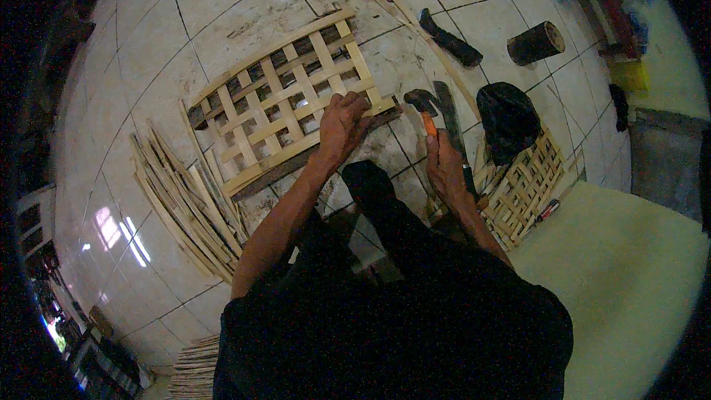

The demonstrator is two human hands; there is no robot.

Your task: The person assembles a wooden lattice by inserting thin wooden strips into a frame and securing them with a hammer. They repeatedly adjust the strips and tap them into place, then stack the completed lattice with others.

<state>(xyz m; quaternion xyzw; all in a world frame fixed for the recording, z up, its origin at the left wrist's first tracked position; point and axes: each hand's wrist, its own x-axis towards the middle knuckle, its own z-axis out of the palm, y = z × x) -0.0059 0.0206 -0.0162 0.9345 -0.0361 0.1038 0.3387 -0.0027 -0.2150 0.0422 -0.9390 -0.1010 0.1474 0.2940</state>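
A woven lattice of pale bamboo strips point(268, 133) lies on the tiled floor in front of me, over darker wooden pieces. My left hand point(344, 124) rests at its near right part, fingers curled and pressed together; whatever they pinch is too small to make out. My right hand point(446, 167) grips the orange handle of a hammer point(422, 102), its dark head just off the lattice's right corner. Close beside the hammer lies a long-bladed knife point(449, 115) with a black handle, partly behind my right hand.
Loose bamboo strips point(185, 204) lie at left, with another bundle point(194, 370) lower down. On the right are a second lattice point(527, 187), a black bag-like thing point(507, 122), a dark cylinder point(536, 44), a dark elongated piece point(450, 38) and a pale green surface point(615, 274).
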